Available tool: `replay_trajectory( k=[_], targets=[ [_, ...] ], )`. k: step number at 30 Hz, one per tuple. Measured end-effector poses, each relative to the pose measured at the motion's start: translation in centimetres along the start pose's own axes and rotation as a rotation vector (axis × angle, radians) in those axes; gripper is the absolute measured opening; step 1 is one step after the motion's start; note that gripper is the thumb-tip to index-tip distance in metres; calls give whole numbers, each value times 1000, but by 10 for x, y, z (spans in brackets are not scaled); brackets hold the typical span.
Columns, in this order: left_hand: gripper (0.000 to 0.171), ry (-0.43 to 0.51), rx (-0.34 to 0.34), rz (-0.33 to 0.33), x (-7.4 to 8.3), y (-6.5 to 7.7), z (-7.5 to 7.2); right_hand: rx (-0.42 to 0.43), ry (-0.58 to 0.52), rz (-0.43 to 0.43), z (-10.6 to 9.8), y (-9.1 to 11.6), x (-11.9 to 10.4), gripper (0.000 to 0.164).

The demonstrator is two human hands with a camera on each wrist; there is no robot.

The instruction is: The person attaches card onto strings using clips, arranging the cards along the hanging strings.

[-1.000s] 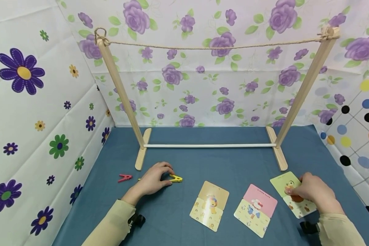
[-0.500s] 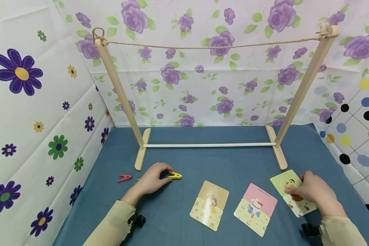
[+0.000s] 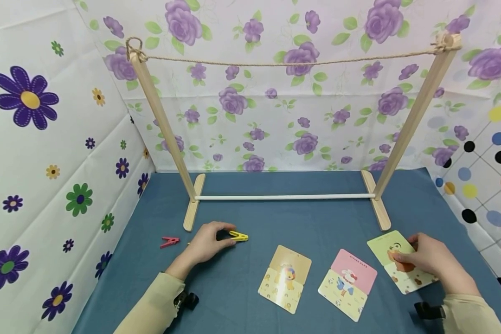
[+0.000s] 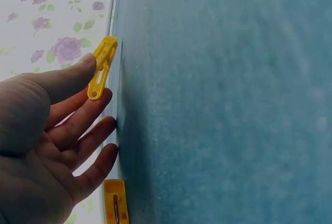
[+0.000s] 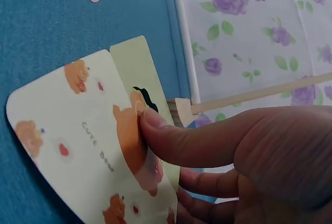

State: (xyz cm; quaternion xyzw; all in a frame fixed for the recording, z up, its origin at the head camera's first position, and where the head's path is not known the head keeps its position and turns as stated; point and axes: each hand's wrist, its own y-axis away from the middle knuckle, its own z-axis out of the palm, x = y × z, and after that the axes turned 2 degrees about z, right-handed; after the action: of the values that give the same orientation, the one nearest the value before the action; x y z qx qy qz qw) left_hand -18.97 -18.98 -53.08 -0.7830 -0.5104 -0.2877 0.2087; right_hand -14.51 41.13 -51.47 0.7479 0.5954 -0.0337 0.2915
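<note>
My left hand pinches a yellow clothespin between thumb and forefinger, its other fingers loosely bent in the left wrist view. A second yellow clothespin lies below that hand, mostly hidden from the head view. To the left is a red clothespin. At the right, my right hand grips the edge of a green and cream bear card, thumb on its front and fingers behind. The right wrist view has this card tilted, its near part off the cloth.
A tan card and a pink card lie flat between the hands. Behind them stands a wooden frame with a left post, a right post, a white bottom rod and a sagging rope on top.
The right hand has shifted slightly right along the green card, and its near right corner shows more. The left hand has lifted the yellow clothespin slightly.
</note>
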Motion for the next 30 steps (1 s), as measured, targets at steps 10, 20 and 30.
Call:
replay_trajectory(
  k=[10,20,30],
  targets=[
    [35,42,22,-10,2,0,0,18,45,-45,-6,4,3,69],
    [37,88,38,-29,4,-1,0,2,26,-75,-12,4,9,77],
    [32,137,57,-23,2,0,3,44,-31,-124,-18,9,2,71]
  ],
)
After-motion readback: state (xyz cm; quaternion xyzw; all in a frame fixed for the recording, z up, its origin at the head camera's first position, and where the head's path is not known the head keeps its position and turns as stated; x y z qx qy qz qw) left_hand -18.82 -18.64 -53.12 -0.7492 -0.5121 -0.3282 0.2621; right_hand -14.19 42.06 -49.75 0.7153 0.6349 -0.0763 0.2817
